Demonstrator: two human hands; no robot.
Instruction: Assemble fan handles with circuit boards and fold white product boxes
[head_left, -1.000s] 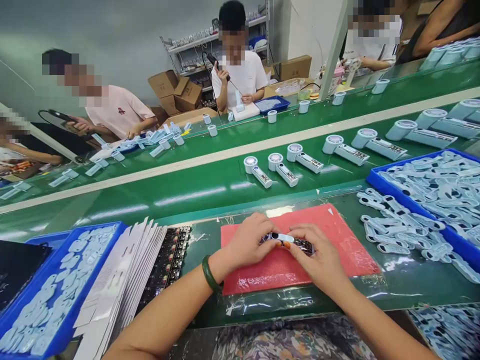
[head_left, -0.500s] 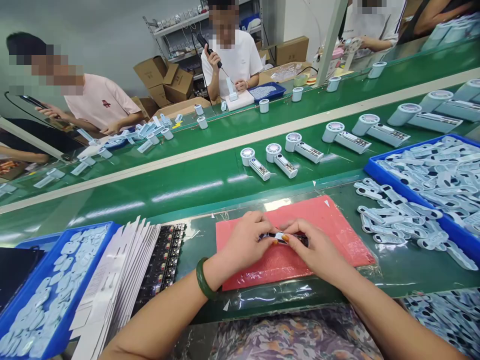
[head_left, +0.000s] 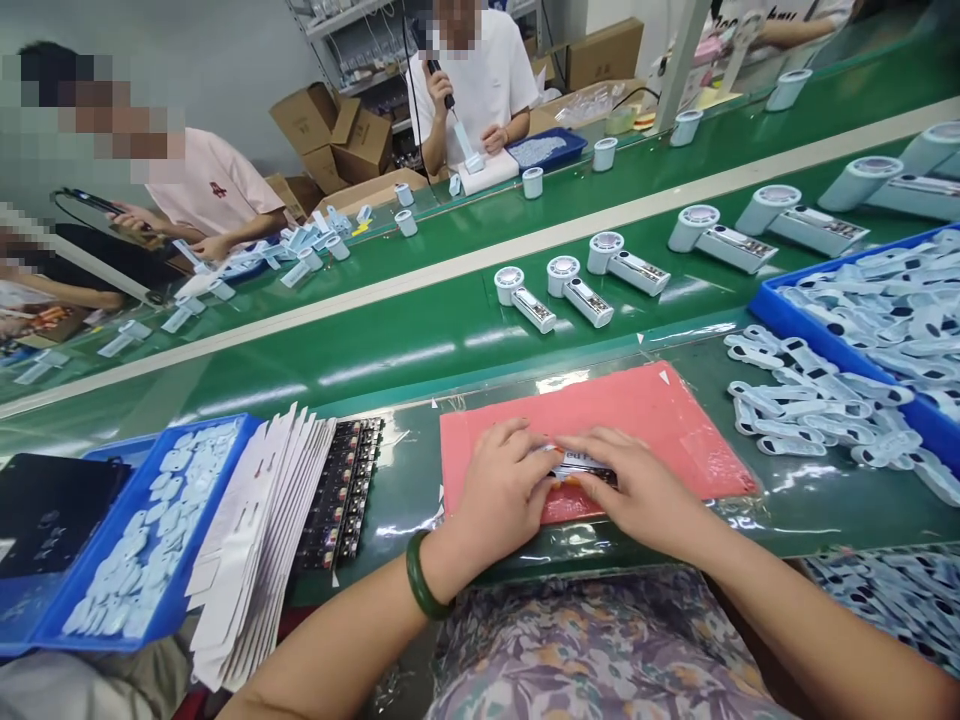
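Note:
On the red mat [head_left: 652,415], both of my hands hold one slim silver part [head_left: 581,463] with printed letters and a dark lower edge; it looks like a battery on a circuit board. My left hand [head_left: 506,480] pinches its left end, fingers curled over it. My right hand [head_left: 637,485] grips the right end between thumb and fingers. The fingers hide much of the part. Left of the mat lie black circuit board strips [head_left: 349,490] in rows. Light blue handle covers [head_left: 810,405] with dark ovals are heaped to the right.
Fan bodies with exposed handles [head_left: 581,295] line the green belt [head_left: 360,350] ahead. A blue tray [head_left: 169,625] of small pieces and stacked white card sheets [head_left: 247,530] stand left. Another blue tray [head_left: 772,300] holds covers. Across the belt, co-workers [head_left: 480,90] hold tools.
The view has shifted slightly. The silver part has turned so its printed face shows, and my left fingers have closed further over its left end. Both hands stay on it.

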